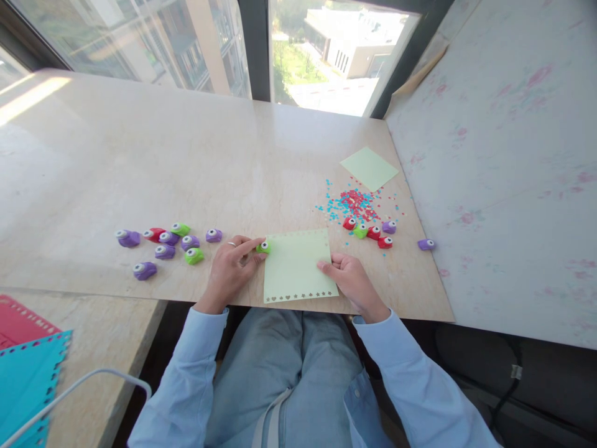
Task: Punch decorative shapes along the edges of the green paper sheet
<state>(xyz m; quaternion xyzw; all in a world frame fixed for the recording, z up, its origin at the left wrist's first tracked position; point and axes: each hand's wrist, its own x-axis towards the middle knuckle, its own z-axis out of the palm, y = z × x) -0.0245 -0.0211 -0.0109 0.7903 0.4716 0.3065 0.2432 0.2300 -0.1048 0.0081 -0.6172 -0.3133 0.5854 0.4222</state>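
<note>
A pale green paper sheet (296, 266) lies at the near edge of the beige table (186, 168), with punched shapes along its top and bottom edges. My left hand (231, 269) presses a small green hole punch (263, 247) onto the sheet's upper left corner, the index finger on top of it. My right hand (351, 281) holds the sheet down at its right edge, the thumb on the paper.
Several purple, green and red punches (168, 244) lie to the left. More punches (373, 230) and red and blue confetti (357, 204) lie to the right, below a second green sheet (369, 168). Red and teal punched sheets (25, 354) rest at lower left.
</note>
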